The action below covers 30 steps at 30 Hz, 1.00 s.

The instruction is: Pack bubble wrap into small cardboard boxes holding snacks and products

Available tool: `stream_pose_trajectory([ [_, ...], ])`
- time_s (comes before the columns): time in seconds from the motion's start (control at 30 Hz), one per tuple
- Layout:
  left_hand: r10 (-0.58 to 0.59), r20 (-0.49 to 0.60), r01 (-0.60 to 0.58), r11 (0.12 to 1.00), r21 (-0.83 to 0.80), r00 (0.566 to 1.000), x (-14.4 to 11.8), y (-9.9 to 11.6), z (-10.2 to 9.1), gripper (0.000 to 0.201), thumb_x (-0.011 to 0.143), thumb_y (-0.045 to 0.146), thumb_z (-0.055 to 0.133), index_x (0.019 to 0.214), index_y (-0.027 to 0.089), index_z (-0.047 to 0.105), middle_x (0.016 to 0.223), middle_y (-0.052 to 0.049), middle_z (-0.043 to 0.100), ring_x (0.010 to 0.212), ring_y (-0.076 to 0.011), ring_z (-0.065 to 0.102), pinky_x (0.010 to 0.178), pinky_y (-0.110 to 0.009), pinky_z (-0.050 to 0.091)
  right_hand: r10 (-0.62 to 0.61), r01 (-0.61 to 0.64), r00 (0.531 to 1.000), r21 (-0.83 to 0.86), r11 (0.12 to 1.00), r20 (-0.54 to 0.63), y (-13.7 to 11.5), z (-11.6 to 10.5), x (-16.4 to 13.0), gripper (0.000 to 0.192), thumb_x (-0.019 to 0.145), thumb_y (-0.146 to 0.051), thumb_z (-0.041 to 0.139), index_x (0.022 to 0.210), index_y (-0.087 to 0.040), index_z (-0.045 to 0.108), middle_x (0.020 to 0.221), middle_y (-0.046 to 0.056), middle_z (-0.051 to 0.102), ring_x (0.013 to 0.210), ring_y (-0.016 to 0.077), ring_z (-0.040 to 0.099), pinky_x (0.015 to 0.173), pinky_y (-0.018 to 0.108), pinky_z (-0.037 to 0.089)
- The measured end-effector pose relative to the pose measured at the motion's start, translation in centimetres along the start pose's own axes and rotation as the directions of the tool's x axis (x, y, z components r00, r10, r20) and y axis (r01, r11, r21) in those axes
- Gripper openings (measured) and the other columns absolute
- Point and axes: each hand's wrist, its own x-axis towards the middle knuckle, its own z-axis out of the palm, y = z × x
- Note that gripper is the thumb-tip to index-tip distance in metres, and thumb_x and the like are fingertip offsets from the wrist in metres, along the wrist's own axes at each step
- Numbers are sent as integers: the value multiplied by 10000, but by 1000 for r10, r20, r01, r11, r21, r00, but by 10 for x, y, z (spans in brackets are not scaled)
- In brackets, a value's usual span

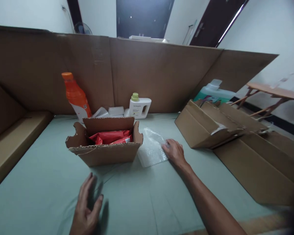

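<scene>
A piece of clear bubble wrap [150,148] lies on the pale green cloth, just right of an open cardboard box [107,155]. My right hand [175,151] is at the wrap's right edge, its fingers curled closed on the plastic. Inside the box are red packets [110,136], shiny and partly hidden by the front wall. My left hand [87,204] is held in front of the box, near the cloth. Its thumb and fingers are apart with nothing between them.
Behind the box stand an orange bottle [75,93], clear plastic packs [116,111] and a white jug [140,107]. Two cardboard boxes [201,125] sit at the right, a green-blue jug [214,92] behind them. A tall cardboard wall [147,70] closes the back.
</scene>
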Motion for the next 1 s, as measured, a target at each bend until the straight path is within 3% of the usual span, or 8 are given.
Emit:
stream_pose_trajectory([
  [0.17, 510, 287, -565, 810, 158, 811, -22, 49, 36, 673, 873, 289, 635, 1505, 280, 403, 1591, -169, 372, 1444, -375, 406, 1082, -578, 464, 27, -55, 993, 250, 967, 111, 10, -25, -107, 272, 831, -479, 534, 864, -213, 576, 804, 47, 684, 731, 215, 647, 664, 302, 495],
  [0.27, 598, 454, -711, 693, 122, 661, -21, 79, 69, 954, 758, 361, 740, 1571, 201, 268, 1635, -231, 270, 1502, -435, 270, 1128, -650, 362, 112, -309, 931, 592, 745, 347, 12, -35, -175, 405, 815, -569, 620, 1001, -210, 587, 800, 33, 684, 692, 206, 650, 619, 295, 510],
  [0.37, 593, 518, -739, 662, 122, 617, -14, 92, 95, 907, 739, 299, 732, 1533, 151, 321, 1535, -246, 441, 1450, -429, 365, 1137, -662, 325, 85, -467, 863, 719, 515, 499, 5, -35, -218, 504, 776, -602, 704, 1086, -221, 589, 871, 51, 718, 749, 227, 682, 680, 332, 543],
  [0.47, 613, 473, -741, 658, 137, 632, -7, 89, 92, 408, 847, 125, 582, 1252, 165, 594, 1084, -130, 726, 1081, -289, 655, 1130, -585, 366, -18, -478, 834, 737, 478, 552, -7, -28, -232, 535, 741, -618, 735, 1071, -222, 593, 948, 77, 741, 839, 253, 709, 761, 371, 560],
  [0.57, 628, 434, -746, 640, 183, 646, -11, 75, 60, 244, 900, 63, 479, 1006, 185, 662, 835, -50, 704, 829, -200, 653, 1122, -531, 387, -100, -421, 796, 664, 618, 597, -20, -14, -228, 500, 760, -575, 705, 1092, -228, 567, 904, 60, 744, 817, 251, 719, 739, 369, 564],
  [0.7, 511, 511, -693, 668, 270, 691, -31, 59, -3, 322, 847, 241, 636, 1165, 195, 661, 1042, -112, 730, 1033, -306, 659, 1109, -622, 378, -156, -10, 886, 355, 935, 437, -39, 4, -211, 445, 802, -411, 650, 1194, -209, 593, 891, 69, 747, 802, 270, 710, 774, 420, 552],
  [0.8, 436, 595, -657, 722, 217, 675, -36, 55, -44, 803, 758, 556, 752, 1462, 271, 491, 1413, -158, 599, 1274, -406, 563, 1113, -655, 385, -268, 233, 923, 155, 960, 275, -45, -1, -192, 507, 784, -480, 704, 1217, -224, 645, 1104, 117, 745, 976, 321, 702, 885, 477, 530],
  [1.0, 147, 100, -163, 971, 173, 984, 24, 32, -66, 708, 920, 485, 596, 1550, 308, 326, 1550, -144, 441, 1379, -357, 491, 1094, -574, 455, -248, 231, 963, 153, 961, 105, -63, -27, -136, 504, 856, -611, 603, 1198, -247, 670, 988, 80, 749, 778, 247, 695, 760, 410, 549],
])
